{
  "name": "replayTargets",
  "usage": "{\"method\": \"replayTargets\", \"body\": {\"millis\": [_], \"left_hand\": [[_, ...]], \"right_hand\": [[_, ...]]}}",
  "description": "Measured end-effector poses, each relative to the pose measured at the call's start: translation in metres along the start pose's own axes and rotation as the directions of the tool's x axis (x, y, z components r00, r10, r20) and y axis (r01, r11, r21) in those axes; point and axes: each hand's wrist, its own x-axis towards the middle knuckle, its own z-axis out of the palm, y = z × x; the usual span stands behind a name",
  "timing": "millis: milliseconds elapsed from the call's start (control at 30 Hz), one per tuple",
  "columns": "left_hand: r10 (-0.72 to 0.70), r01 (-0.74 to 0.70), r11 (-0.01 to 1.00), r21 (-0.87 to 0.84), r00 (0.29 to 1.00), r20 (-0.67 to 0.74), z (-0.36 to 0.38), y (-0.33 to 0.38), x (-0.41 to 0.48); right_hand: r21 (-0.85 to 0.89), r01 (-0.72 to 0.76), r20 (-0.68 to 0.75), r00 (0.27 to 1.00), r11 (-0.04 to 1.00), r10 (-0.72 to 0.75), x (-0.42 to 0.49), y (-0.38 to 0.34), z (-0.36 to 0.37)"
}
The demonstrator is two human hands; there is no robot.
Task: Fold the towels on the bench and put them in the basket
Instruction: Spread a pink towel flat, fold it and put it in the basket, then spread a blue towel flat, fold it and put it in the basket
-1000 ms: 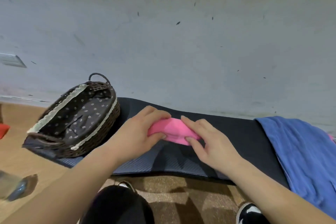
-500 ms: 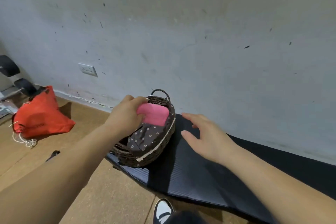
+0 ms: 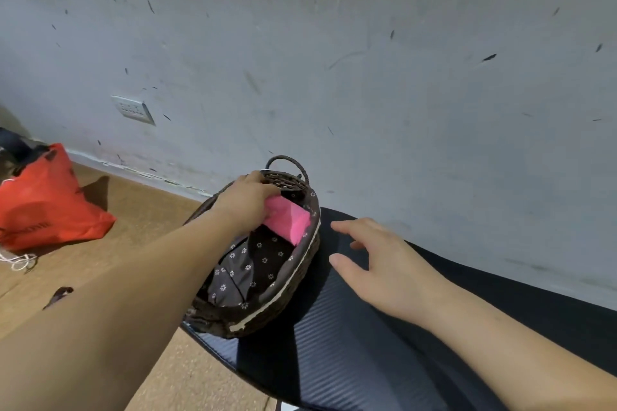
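The head view, the only 1 here, looks down on a dark wicker basket (image 3: 267, 314) with a flowered cloth lining, standing at the left end of the dark ribbed surface (image 3: 350, 344), close to the wall. The left hand (image 3: 248, 202) reaches in over the basket's far end, its fingers curled over the left part of a folded pink towel (image 3: 288, 220) and holding it. The towel sits inside the far end, its right edge against the lining by the right rim; whether it already lies on the bottom or hangs in the grip is hard to tell. The right hand (image 3: 377, 264) holds nothing: its fingers are loosely spread, palm down, over the surface just right of the basket, and contact with the surface cannot be made out. On the floor to the far left lies a red bag (image 3: 43, 207), and a wall socket (image 3: 133, 109) sits above it. The step in hand looks like the placing of 1 folded towel, nearly finished. The next move probably calls for the left hand to let go without dragging the fold open, perhaps with a light press to settle it flat, then for both hands to go back rightward along the surface for another towel, none of which shows in this view.
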Motion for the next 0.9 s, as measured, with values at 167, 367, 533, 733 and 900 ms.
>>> {"method": "replayTargets", "body": {"millis": [167,367,533,733,900], "left_hand": [[0.141,-0.068,0.923,0.379,0.976,-0.168,0.019,0.007,-0.01],[0.102,-0.138,0.961,0.238,0.982,0.157,0.055,0.008,-0.005],[0.032,-0.05,0.993,0.111,0.986,0.162,0.04,0.013,-0.008],[-0.008,0.008,0.964,-0.266,1.0,0.004,-0.007,0.04,-0.054],[0.097,-0.173,0.88,-0.442,0.977,-0.189,-0.042,0.12,-0.103]], "right_hand": [[0.032,-0.025,0.018,1.0,0.999,0.024,0.004,-0.002,0.006],[0.026,-0.052,0.03,0.998,0.998,0.051,0.004,-0.001,0.011],[0.016,-0.083,0.047,0.996,0.996,0.082,-0.006,-0.003,0.001],[-0.01,-0.141,0.038,0.989,0.99,0.142,-0.04,-0.01,-0.033],[0.019,-0.237,-0.028,0.971,0.971,0.238,-0.098,0.004,-0.067]]}}
